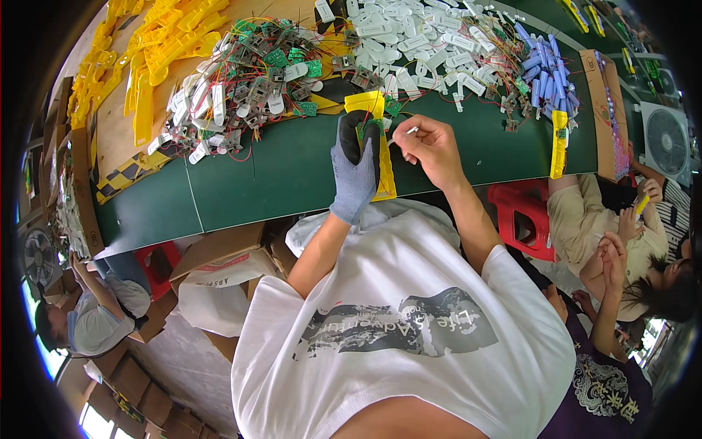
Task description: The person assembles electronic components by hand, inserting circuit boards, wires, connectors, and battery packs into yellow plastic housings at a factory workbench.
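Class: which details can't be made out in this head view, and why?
In the head view:
- Yellow casing: middle partly covered by the gloved left hand.
- Small white item: full shape hidden by fingers of the right hand.
- Circuit boards: individual solder joints too small.

Your gloved left hand [355,167] grips a long yellow casing [385,183] at the near edge of the green table [270,172]. Your bare right hand [433,152] pinches a small pale piece [414,130] just beside it. Beyond lie wired circuit boards [276,58], white plastic parts [417,42] and blue cylinders [545,73], with a yellow heap [172,47] to your left.
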{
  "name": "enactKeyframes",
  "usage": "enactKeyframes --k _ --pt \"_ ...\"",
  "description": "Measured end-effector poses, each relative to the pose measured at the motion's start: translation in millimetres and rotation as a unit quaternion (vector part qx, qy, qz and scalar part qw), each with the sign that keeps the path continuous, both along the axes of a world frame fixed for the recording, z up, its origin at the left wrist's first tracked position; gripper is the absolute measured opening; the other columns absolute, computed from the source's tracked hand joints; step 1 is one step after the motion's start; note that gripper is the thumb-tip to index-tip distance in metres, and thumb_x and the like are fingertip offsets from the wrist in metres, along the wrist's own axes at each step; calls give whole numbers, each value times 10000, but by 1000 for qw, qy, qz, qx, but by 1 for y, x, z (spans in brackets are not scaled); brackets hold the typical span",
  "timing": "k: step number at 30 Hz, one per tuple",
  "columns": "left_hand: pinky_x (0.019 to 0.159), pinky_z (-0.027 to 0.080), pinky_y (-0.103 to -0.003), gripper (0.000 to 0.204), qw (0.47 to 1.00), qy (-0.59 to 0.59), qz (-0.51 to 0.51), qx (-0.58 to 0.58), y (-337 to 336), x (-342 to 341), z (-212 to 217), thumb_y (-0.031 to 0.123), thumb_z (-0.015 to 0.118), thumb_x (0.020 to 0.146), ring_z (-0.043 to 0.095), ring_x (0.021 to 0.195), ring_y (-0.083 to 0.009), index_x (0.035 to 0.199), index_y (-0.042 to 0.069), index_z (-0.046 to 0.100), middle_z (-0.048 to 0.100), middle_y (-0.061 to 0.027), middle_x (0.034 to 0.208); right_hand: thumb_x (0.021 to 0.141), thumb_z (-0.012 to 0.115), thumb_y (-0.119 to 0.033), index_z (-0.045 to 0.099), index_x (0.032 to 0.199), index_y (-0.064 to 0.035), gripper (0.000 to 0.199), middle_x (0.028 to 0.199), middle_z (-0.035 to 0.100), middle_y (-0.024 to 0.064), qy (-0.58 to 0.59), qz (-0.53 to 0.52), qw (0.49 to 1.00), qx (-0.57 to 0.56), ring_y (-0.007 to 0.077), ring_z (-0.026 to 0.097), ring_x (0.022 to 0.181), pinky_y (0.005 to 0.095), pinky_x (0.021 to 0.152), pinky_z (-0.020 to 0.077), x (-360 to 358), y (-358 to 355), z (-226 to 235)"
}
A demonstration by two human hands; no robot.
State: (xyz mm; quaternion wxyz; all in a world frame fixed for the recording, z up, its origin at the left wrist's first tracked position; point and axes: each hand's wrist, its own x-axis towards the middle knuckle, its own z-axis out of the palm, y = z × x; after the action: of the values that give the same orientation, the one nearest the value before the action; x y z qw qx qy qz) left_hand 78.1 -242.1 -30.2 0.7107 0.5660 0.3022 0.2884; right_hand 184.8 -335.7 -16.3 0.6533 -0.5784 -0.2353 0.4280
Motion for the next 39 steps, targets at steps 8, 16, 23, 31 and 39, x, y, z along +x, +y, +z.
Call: enactKeyframes --k 8,16,23,31,39 --pt "716 422 -206 217 1000 -20 2 -21 -1 2 1 72 515 926 489 816 -69 1134 28 469 525 -34 964 908 578 -139 587 862 -44 106 651 498 -41 -21 -47 998 -22 3 400 521 170 429 289 -1 0 -6" --pt "634 440 -262 208 999 9 29 12 -1 4 3 91 540 900 513 700 -100 1090 11 516 575 -72 814 875 638 -173 595 875 -48 132 644 537 -35 196 -61 979 10 21 438 518 180 482 395 -4 -7 -7" --pt "596 442 -271 209 995 8 44 90 0 2 -7 98 534 900 525 671 -94 1093 19 514 597 -84 805 869 640 -156 587 874 -39 128 691 568 -13 100 24 995 -19 43 513 587 196 572 439 2 -9 0" --pt "583 440 -274 197 998 4 30 56 2 3 -7 103 541 897 520 649 -98 1067 9 516 586 -93 764 862 648 -149 577 935 -26 160 709 545 -25 -41 54 998 -19 20 492 638 183 565 391 9 -2 -6" --pt "622 456 -289 190 996 20 16 84 -1 4 1 75 536 887 532 678 -119 1059 -4 516 595 -107 795 876 619 -107 549 1028 -4 197 723 529 -33 -33 -7 999 0 18 493 663 168 609 428 -2 -1 -11"
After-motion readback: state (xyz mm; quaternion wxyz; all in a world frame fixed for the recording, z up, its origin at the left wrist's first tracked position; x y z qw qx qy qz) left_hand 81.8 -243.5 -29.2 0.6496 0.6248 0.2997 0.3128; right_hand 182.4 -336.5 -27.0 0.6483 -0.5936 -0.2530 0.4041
